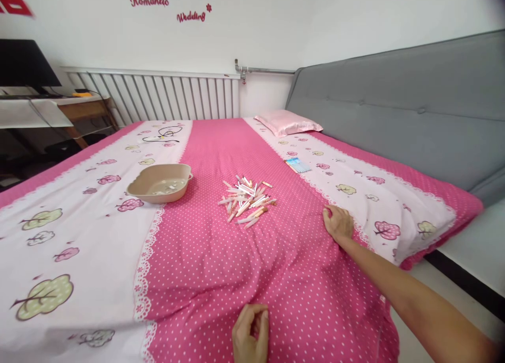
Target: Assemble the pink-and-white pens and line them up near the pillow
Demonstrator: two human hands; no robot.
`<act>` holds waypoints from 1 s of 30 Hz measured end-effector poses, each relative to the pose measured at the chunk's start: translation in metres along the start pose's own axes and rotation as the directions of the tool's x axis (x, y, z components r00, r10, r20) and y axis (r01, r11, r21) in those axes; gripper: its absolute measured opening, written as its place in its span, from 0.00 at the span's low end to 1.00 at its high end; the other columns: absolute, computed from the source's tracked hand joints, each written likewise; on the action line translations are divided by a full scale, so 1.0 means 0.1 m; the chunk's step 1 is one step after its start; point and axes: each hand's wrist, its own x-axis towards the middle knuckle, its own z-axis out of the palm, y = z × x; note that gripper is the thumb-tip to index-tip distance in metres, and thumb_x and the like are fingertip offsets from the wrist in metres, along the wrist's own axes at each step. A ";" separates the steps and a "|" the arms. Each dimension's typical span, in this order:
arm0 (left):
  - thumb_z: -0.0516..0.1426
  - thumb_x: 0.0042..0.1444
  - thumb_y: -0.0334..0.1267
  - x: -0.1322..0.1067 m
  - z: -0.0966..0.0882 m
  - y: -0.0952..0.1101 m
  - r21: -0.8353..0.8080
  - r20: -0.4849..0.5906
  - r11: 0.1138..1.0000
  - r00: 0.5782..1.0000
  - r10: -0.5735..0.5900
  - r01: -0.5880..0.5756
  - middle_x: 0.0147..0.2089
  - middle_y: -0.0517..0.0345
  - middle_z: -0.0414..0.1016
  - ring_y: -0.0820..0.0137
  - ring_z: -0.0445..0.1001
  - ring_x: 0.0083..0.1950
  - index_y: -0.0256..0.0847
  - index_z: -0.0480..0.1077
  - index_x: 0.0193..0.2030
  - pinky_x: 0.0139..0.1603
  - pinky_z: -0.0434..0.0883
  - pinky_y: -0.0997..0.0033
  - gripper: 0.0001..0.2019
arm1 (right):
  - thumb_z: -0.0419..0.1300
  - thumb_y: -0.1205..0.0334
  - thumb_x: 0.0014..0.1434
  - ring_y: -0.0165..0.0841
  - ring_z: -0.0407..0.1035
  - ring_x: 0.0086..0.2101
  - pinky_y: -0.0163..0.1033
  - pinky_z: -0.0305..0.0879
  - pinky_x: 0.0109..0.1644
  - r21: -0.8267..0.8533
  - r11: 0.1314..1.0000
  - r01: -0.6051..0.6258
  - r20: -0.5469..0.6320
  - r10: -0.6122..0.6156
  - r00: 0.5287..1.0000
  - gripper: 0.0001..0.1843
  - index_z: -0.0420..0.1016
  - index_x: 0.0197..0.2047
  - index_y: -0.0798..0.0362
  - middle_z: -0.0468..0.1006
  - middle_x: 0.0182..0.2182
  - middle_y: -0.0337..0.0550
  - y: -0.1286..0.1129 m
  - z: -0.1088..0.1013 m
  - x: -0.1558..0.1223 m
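Observation:
My left hand (251, 331) rests low at the front of the pink dotted bed cover (197, 279), its fingers loosely curled and the thumb close to them; nothing shows inside. Further right, my right hand (339, 224) lies on the cover near the lace-print strip, fingers bent down and nothing visible in them. Between and beyond the hands is a loose pile of pale pink and white pen-like sticks (248, 197), pointing in many directions. Neither hand touches the pile.
Left of the pile stands a beige plastic basin (158, 196) with small pale pieces inside. A flat blue-and-clear packet (298, 165) lies to the right. Further back are a dark cable (169, 133), a pink pillow (288, 123) and a grey headboard (402, 89).

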 end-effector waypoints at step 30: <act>0.55 0.54 0.47 -0.03 0.05 -0.02 -0.037 -0.042 0.999 0.999 -0.001 -0.001 0.27 0.56 0.72 0.72 0.70 0.29 0.40 0.73 0.30 0.30 0.67 0.77 0.13 | 0.45 0.56 0.60 0.41 0.63 0.46 0.45 0.56 0.50 0.010 1.000 -0.003 0.002 0.003 1.000 0.22 0.72 0.49 0.56 0.75 0.46 0.48 -0.02 -0.02 0.00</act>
